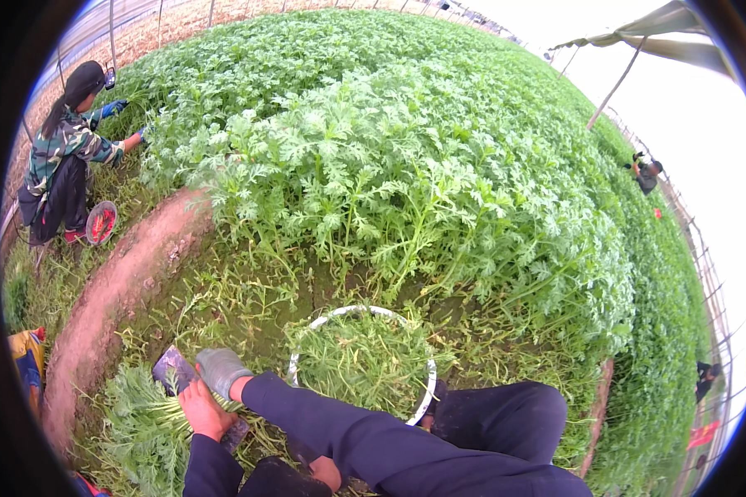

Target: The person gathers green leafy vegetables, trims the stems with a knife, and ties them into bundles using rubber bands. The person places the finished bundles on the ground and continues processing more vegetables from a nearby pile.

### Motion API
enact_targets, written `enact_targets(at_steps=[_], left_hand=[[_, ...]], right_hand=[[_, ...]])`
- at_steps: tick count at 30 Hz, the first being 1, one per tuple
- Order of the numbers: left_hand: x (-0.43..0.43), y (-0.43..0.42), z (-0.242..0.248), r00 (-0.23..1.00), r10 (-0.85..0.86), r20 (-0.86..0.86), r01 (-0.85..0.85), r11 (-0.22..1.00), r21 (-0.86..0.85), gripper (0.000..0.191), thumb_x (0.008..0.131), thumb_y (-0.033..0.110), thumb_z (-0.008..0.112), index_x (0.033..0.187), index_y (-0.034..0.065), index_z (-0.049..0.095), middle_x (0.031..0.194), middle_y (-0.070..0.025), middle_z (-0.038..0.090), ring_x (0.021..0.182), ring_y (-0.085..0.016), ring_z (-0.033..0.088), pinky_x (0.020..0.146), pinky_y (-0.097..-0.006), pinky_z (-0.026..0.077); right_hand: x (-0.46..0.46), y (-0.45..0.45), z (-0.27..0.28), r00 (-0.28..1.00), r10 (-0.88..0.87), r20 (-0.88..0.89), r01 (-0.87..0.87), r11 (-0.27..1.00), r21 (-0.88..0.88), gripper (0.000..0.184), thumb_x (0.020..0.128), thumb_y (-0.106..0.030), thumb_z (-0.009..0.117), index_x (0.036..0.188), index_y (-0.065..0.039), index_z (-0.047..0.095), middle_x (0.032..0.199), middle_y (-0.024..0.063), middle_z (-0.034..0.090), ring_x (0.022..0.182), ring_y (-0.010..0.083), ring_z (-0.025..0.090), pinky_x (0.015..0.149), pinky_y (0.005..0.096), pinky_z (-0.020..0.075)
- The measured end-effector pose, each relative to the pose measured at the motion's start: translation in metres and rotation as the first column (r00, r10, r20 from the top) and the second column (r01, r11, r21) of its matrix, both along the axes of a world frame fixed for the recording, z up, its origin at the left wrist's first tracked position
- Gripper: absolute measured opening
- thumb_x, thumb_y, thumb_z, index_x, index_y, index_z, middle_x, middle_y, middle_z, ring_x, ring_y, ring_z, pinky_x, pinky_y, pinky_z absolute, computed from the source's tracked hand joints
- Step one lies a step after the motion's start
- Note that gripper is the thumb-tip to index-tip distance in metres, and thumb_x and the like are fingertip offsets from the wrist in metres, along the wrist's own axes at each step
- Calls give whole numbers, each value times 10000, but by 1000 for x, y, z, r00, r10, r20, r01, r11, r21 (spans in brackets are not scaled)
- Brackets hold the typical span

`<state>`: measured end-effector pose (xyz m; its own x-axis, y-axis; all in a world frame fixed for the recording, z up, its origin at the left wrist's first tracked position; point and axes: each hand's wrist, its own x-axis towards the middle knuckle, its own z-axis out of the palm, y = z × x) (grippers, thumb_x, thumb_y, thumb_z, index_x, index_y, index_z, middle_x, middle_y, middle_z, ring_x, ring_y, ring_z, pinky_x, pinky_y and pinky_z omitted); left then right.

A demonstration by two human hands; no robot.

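Note:
My bare left hand (206, 408) is closed around a bunch of leafy greens (155, 428), whose cut stems point right and leaves spread to the lower left. The bunch lies across a flat dark board (171, 368), which shows above and below the stems. Close beside it, my right hand (222, 371), in a grey glove, is bent over near the stems and the board's edge. Its fingertips are hidden, so I cannot tell what it holds. To the right, a white-rimmed bucket (432, 382) is heaped with green trimmings (363, 360).
A dense bed of tall leafy plants (373, 149) stands ahead. An earth ridge (124, 273) curves along the left. A crouching person (68, 149) in blue gloves reaches into the plants, near a small basket (101, 222). Two more people (646, 174) are far right.

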<state>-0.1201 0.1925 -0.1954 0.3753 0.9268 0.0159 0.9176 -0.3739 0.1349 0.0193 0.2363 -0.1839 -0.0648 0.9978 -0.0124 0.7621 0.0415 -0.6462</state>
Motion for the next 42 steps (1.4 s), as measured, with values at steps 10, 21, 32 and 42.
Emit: enact_targets(at_steps=[10,21,32,42], left_hand=[[4,-2,5,997,55,-56,-59,996,-73,1090,428,373,894,1334,-18,432,1245,-157,545,1215,-306,505,1159,-497,250],[4,-2,10,1000,17,-11,-18,999,-47,1126,408,330,907,1355,-20,410,1224,-169,551,1169,-333,513,1110,-460,300],[1,-2,7,999,-33,-25,33,999,31,1047,410,328,890,1284,-50,456,1176,-174,550,1116,-344,512,1058,-444,328],[-3,0,-5,996,-26,-87,25,1000,-15,870,398,399,867,1134,34,579,1111,-135,577,1093,-319,515,1031,-441,345]], right_hand=[[-3,39,-15,997,74,11,-71,984,-165,192,863,-129,600,951,-49,751,962,196,721,901,363,707,771,453,567],[-10,49,-31,958,267,102,-243,948,-205,196,843,-121,610,941,-38,758,963,197,720,909,362,707,780,432,571],[-7,35,-9,943,301,145,-289,952,-95,149,808,-148,661,887,-67,759,911,164,733,868,337,719,753,440,570],[-17,24,18,848,322,422,-390,917,83,162,825,-213,655,951,-155,738,876,58,742,824,257,721,695,392,528]])
